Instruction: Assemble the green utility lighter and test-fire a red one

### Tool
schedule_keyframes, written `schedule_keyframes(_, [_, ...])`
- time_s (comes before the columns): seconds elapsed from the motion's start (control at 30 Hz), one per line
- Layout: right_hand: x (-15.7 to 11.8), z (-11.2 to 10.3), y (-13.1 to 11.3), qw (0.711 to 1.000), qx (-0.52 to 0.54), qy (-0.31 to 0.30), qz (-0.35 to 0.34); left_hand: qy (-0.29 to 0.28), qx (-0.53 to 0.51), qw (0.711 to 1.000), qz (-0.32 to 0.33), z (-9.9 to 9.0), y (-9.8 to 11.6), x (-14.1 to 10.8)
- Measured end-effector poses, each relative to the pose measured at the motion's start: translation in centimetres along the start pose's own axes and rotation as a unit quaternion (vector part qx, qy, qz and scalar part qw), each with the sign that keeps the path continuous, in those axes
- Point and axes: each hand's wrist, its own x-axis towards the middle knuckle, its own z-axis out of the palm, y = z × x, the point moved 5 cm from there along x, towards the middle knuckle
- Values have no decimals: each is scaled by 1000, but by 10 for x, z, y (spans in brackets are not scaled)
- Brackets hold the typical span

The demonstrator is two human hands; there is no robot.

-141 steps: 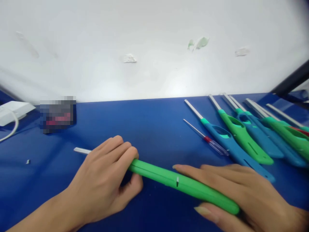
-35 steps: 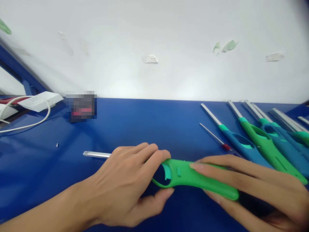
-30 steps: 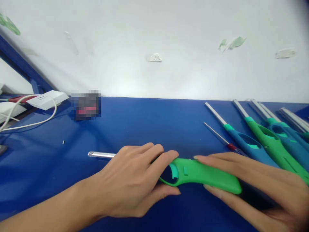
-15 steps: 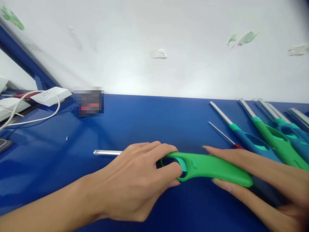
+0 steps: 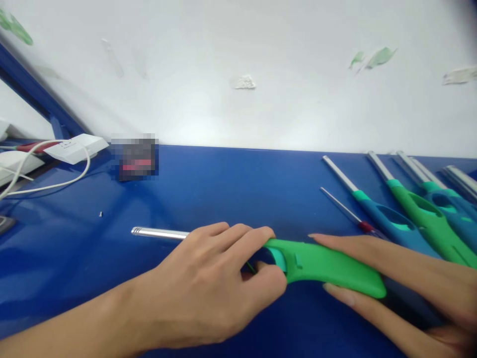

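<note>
A green long-neck lighter (image 5: pixel 335 266) lies crosswise between my two hands, its silver metal tube (image 5: pixel 160 233) pointing left. My left hand (image 5: pixel 223 283) is closed over its front part, around the trigger opening, and hides where the tube meets the body. Inside that opening a teal piece (image 5: pixel 278 259) shows beside my finger. My right hand (image 5: pixel 406 278) holds the handle's rear end between thumb and finger, one on each edge. Just beyond the right hand rests a screwdriver (image 5: pixel 341 205) with a dark red handle, partly covered by that hand.
Several more long-neck lighters, blue (image 5: pixel 391 221) and green (image 5: pixel 423 211), lie in a row at the right. A tiny screw (image 5: pixel 100 214) sits on the blue table (image 5: pixel 223 184). White adapter (image 5: pixel 76 148), cable (image 5: pixel 44 190) and a blurred-out dark object (image 5: pixel 137 158) are at back left.
The lighter has tilted slightly, its tube tip moving left and up and its handle end dipping. My left thumb area has shifted a little lower over the opening. Both hands keep hold.
</note>
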Motion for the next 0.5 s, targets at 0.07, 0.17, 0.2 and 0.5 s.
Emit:
schedule_keyframes(0.07, [2, 0, -4, 1000, 12, 0, -11, 8, -5, 1000, -3, 0, 1, -1])
schedule_keyframes(0.17, [2, 1, -8, 999, 3, -6, -35, 34, -13, 999, 7, 0, 4, -3])
schedule_keyframes(0.2, [0, 2, -9, 999, -13, -3, -48, 41, -11, 999, 13, 1, 6, -4])
schedule_keyframes(0.5, [-23, 11, -7, 994, -59, 16, -91, 54, 30, 997, 42, 3, 14, -5])
